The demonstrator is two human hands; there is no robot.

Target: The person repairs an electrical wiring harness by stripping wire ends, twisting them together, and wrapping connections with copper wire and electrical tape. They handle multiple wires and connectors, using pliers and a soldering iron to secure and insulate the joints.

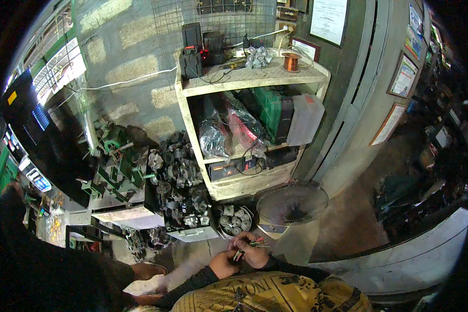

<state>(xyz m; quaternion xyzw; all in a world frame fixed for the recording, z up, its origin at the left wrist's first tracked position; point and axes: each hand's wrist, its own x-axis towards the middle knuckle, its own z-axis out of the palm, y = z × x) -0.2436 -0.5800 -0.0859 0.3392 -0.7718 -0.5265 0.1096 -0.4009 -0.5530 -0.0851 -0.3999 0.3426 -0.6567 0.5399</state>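
Note:
Both my hands are together low in the middle of the view, just in front of my yellow printed clothing. My left hand [224, 264] is closed, its fingers meeting the right hand's around the same small pieces. My right hand [252, 254] is curled over a bundle of thin coloured pieces [260, 243] that look like short wires, red, green and whitish. Their ends stick out past the right fingers, and more show between the two hands. The middle of the bundle is hidden by my fingers.
Ahead stands a pale shelf unit [255, 79] with a copper wire spool [291, 63] on top. At its foot are a round wire grille [292, 204] and a tub of round metal parts [235, 220]. Piled metal parts [179, 164] lie left. A person in dark clothing [62, 270] is at lower left.

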